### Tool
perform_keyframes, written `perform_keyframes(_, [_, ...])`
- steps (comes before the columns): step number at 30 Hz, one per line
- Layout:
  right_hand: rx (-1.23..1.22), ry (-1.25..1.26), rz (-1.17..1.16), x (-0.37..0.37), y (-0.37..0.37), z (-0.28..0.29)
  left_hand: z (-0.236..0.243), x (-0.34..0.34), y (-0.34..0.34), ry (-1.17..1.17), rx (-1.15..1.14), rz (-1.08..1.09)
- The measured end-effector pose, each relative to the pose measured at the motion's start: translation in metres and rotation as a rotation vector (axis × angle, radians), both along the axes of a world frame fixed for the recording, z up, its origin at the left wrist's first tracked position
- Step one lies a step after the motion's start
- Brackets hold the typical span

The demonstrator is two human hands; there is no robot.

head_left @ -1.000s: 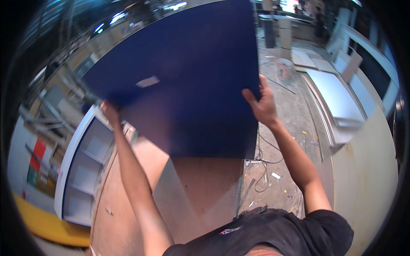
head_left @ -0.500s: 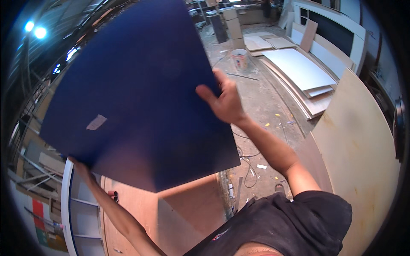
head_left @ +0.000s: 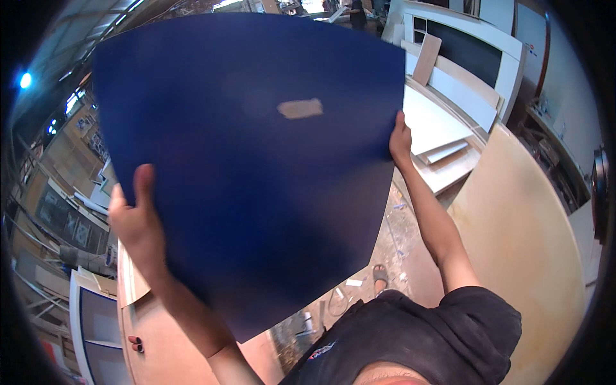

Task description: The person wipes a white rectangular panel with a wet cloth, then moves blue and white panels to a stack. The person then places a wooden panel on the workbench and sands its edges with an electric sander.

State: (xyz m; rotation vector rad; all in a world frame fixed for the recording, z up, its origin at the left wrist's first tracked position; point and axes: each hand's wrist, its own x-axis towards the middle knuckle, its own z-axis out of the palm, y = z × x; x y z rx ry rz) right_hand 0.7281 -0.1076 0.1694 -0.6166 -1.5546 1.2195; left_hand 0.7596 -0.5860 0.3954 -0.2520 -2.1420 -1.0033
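Blue panel point(head_left: 256, 179) — held up in a two-handed grip, clamped at its left edge by the left hand point(head_left: 138, 228) and at its right edge by the right hand point(head_left: 401, 140). Seen partly against the desk point(head_left: 176, 343), near its right edge. Marked with a pale patch point(head_left: 301, 108) — high on the face.

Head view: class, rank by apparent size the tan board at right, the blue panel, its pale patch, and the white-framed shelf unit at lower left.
1. Blue panel, held close
2. Tan board
3. White-framed shelf unit, partly cut off
4. Pale patch
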Motion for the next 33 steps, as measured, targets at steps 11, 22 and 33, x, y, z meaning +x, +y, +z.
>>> perform_keyframes(11, [-0.014, -0.162, -0.131, -0.043, 0.369, -0.179, -0.122, -0.131, 0.324, 0.009, 0.078, -0.365])
perform_keyframes(22, [0.414, -0.764, 0.897, -0.206, 0.426, 0.012, -0.213, -0.368, 0.531, -0.021, -0.253, -0.628])
perform_keyframes(33, [0.313, -0.970, 0.937, -0.452, 0.482, -0.050, -0.222, -0.689, 0.617, -0.056, -0.499, -0.832])
